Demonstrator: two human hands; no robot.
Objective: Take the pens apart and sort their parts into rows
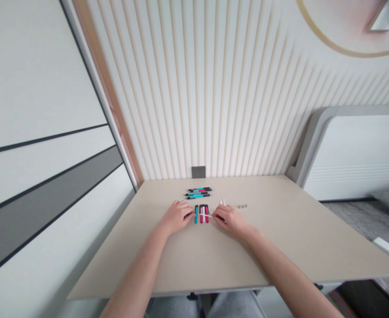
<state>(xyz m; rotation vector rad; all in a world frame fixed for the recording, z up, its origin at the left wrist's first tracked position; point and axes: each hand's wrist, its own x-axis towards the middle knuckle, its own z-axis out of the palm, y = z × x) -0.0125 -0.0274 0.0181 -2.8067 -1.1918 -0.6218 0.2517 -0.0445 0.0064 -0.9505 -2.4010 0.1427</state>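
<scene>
A row of short teal, red and white pen barrels with dark ends lies in the middle of the table; among them are a teal barrel and a red barrel. Just left of the row, my left hand has its fingers curled together, with something dark at the fingertips that I cannot make out. On the other side, my right hand pinches a thin white stick, whose free end points left across the barrels. Beyond my right fingers lie small white pieces.
Several teal, red and black pens lie side by side near the wall. Small grey pieces are right of my right hand. A dark wall socket sits above the back edge of the beige table. A white cabinet stands on the left.
</scene>
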